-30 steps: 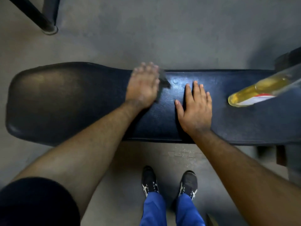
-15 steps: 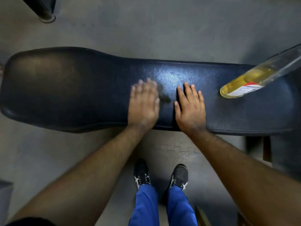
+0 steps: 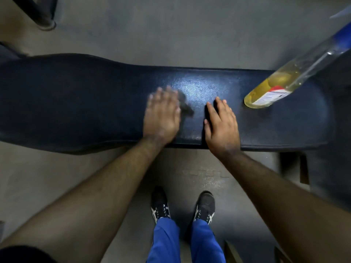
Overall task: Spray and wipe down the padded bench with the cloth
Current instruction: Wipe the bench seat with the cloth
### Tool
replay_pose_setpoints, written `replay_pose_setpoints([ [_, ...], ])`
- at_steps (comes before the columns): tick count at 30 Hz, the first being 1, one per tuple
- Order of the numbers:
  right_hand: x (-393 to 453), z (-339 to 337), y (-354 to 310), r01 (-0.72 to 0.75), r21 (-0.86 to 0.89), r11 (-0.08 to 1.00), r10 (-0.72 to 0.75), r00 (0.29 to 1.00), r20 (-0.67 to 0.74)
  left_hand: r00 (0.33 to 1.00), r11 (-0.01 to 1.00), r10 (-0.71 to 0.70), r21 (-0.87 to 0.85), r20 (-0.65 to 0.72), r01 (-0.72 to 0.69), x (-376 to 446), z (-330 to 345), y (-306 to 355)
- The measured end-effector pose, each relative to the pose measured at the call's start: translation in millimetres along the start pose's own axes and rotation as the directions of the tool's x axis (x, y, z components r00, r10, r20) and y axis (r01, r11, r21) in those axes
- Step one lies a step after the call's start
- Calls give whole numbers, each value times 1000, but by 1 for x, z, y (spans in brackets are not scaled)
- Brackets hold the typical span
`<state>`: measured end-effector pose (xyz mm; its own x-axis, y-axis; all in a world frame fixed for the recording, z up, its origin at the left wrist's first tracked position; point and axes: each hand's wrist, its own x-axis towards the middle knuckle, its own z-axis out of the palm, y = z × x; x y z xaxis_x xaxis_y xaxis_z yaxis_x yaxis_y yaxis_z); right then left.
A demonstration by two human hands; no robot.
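A dark blue padded bench runs left to right across the view. My left hand lies flat on its middle, pressing a dark grey cloth against the pad; only the cloth's right edge shows past my fingers, and the hand is blurred. My right hand rests palm down on the bench just to the right, fingers together, holding nothing. A clear spray bottle with yellow liquid and a blue head stands on the bench's right end, apart from both hands.
Grey concrete floor surrounds the bench. A black metal post foot stands at the far left. My feet in dark shoes are below the bench's near edge. The bench's dark frame shows at the right.
My left hand with the cloth has slid from the bench's far edge toward the near edge. My right hand has stayed planted. The view shifted slightly.
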<state>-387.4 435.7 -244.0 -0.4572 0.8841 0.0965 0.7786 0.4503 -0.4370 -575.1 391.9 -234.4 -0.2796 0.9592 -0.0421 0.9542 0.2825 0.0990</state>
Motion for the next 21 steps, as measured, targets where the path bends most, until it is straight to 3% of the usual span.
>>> replay_pose_setpoints([
  [1,3,0,1,10,14,1000,-10,1000,1,992,991,-130,-10,-5,130,14,-4,1],
  [2,5,0,2,18,19,1000,-18,1000,5,985,984,-172,-36,2,172,15,-5,10],
  [3,6,0,3,21,23,1000,-21,1000,8,992,992,-122,-32,1,122,5,-2,22],
  [6,13,1,6,31,18,999,-31,999,16,976,979,203,-29,73,-201,-32,4,29],
  [7,13,2,8,45,1,999,-45,999,16,970,973,231,-33,78,-229,-23,4,19],
  [8,13,4,10,61,-22,998,-60,998,10,983,984,179,-24,48,-178,-4,3,11],
  [11,11,7,14,77,-70,995,-79,997,-17,988,988,-150,-30,23,151,60,-4,9],
  [12,11,7,13,77,-70,995,-79,997,-23,988,988,-153,-8,15,153,63,-3,15],
  [15,11,5,11,88,-75,993,-91,995,-41,985,988,157,-6,67,-157,43,0,19],
  [16,11,5,12,91,-72,993,-93,995,-33,976,979,204,-16,73,-204,44,0,11],
  [17,12,6,12,94,-67,993,-96,995,-27,984,986,169,-17,53,-168,52,-1,5],
  [19,11,8,12,89,-69,994,-92,995,-30,999,999,-32,-14,8,33,79,-2,2],
  [21,11,8,11,97,-64,993,-98,995,-27,995,995,-102,3,24,102,90,-5,3],
])
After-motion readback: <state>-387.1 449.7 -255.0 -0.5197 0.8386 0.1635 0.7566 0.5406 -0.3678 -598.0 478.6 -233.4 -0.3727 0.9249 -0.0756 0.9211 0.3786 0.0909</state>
